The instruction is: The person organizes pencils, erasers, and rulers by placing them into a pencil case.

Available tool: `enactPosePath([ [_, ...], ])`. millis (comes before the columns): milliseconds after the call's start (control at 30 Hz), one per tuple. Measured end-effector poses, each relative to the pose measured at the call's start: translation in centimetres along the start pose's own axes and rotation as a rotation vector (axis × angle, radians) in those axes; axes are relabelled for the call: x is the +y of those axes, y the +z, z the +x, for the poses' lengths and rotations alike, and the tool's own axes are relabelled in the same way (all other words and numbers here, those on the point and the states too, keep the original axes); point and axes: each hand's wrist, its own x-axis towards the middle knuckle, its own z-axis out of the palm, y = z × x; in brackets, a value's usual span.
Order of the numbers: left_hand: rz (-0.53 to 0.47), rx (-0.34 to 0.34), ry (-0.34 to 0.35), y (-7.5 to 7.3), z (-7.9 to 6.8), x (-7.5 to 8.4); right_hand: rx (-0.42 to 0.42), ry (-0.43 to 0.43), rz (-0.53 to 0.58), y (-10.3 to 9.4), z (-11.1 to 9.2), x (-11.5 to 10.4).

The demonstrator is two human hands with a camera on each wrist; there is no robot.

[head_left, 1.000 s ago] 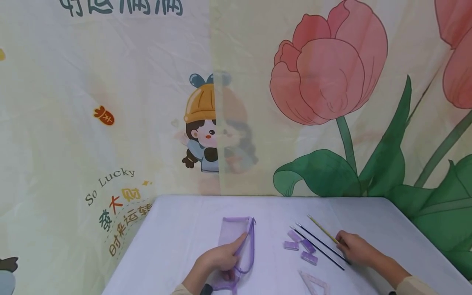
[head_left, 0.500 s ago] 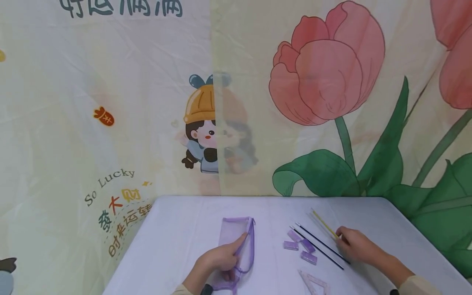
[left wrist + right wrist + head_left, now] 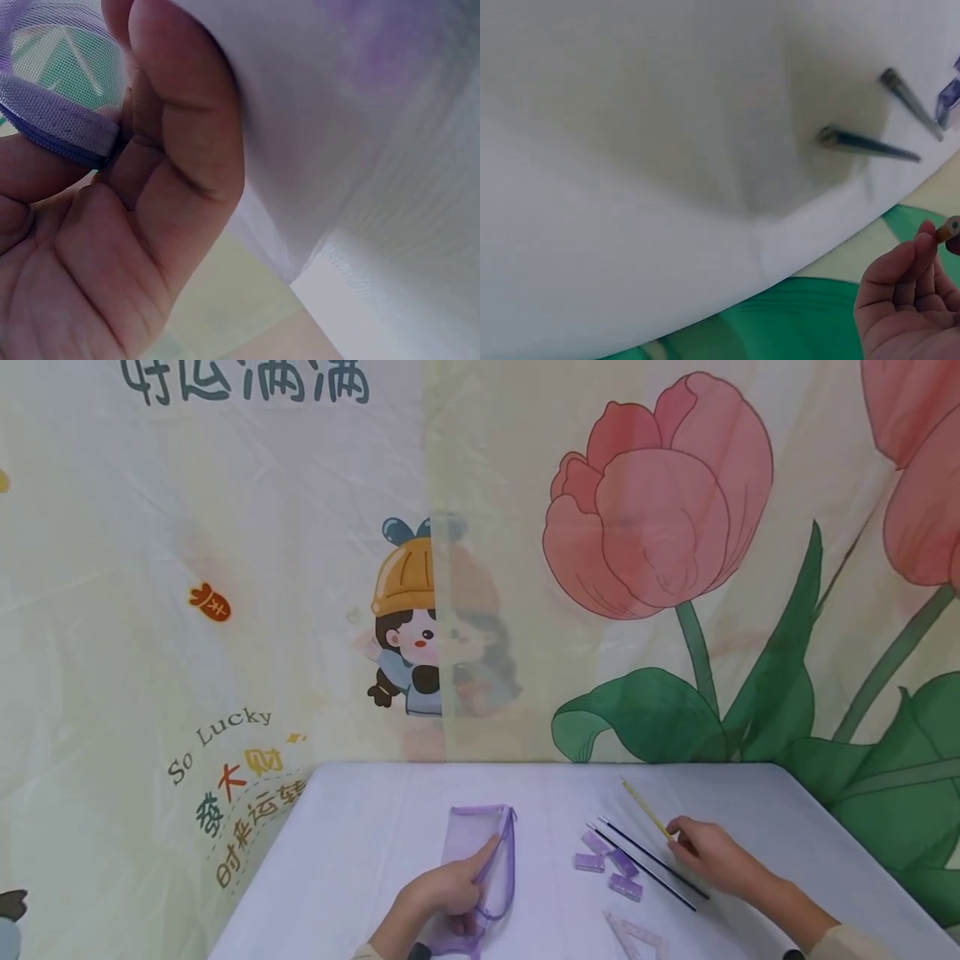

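Note:
A purple mesh pencil case (image 3: 468, 831) lies unzipped on the table. My left hand (image 3: 442, 892) grips it by its near part, index finger stretched along the opening. In the left wrist view the zip edge (image 3: 60, 124) passes between thumb and curled fingers. My right hand (image 3: 708, 853) pinches a yellow pencil (image 3: 641, 803) by its near end, the far end pointing away to the left. The right wrist view shows that near end (image 3: 951, 227) at the fingertips. Two dark pencils (image 3: 654, 858) lie side by side just left of this hand.
Several purple erasers (image 3: 588, 862) lie in a cluster beside the dark pencils, partly under one. A clear set square (image 3: 637, 937) lies at the near edge of the view. Behind the white table (image 3: 360, 827) hangs a printed cloth (image 3: 300, 568) with tulips.
My right hand has shifted slightly left with the yellow pencil, which has swung a little and moved left. The left hand and pencil case stay put. The head view has tilted slightly.

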Motion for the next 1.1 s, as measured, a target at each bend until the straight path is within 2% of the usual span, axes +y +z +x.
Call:
enactPosePath([
  [133, -0.016, 0.004, -0.003, 0.1, 0.0, -0.2, 0.022, 0.013, 0.010, 0.5, 0.4, -2.1],
  [267, -0.023, 0.007, 0.006, 0.2, -0.1, -0.3, 0.011, 0.069, 0.047, 1.1, 0.8, -4.5],
  [433, 0.018, 0.024, 0.043, 0.4, 0.1, -0.4, 0.019, 0.133, 0.094, 2.0, 1.2, -7.0],
  [600, 0.044, 0.058, 0.063, 0.6, 0.3, -0.4, 0.037, 0.091, 0.158, 2.6, 1.4, -8.8],
  [900, 0.042, 0.055, 0.077, 0.4, 0.1, -0.2, 0.100, -0.009, 0.186, 4.2, 2.0, -10.7],
  [1100, 0.028, 0.074, 0.086, 0.5, 0.1, -0.2, 0.052, -0.014, 0.231, 5.1, 2.2, -12.1],
])
